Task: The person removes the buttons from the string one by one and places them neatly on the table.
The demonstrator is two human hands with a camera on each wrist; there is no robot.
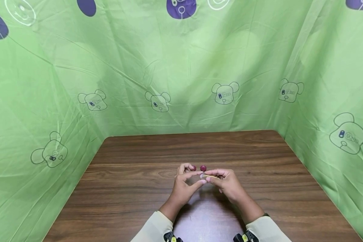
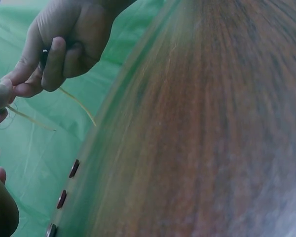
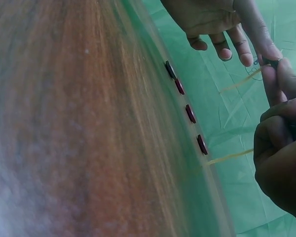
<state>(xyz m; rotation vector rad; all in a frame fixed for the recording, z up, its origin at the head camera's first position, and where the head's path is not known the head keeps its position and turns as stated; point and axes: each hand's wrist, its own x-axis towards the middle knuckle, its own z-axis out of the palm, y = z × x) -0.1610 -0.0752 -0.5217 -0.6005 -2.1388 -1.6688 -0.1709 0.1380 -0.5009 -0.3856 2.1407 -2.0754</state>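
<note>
Both hands meet at fingertip height over the table, with a yellow cord at their tips. My left hand pinches at the cord between thumb and index finger; its other fingers are spread apart. My right hand pinches the cord too, its remaining fingers curled round something dark that is mostly hidden. One cord end sticks out at the fingertips and another stretch emerges below the right hand. A fine thread loops beside the pinch. A small dark bit shows between the fingertips, its kind unclear.
Dark red round discs lie on the brown wooden table just beyond the hands, several in a row in the right wrist view, such as one disc. A green printed curtain encloses the table's back and sides.
</note>
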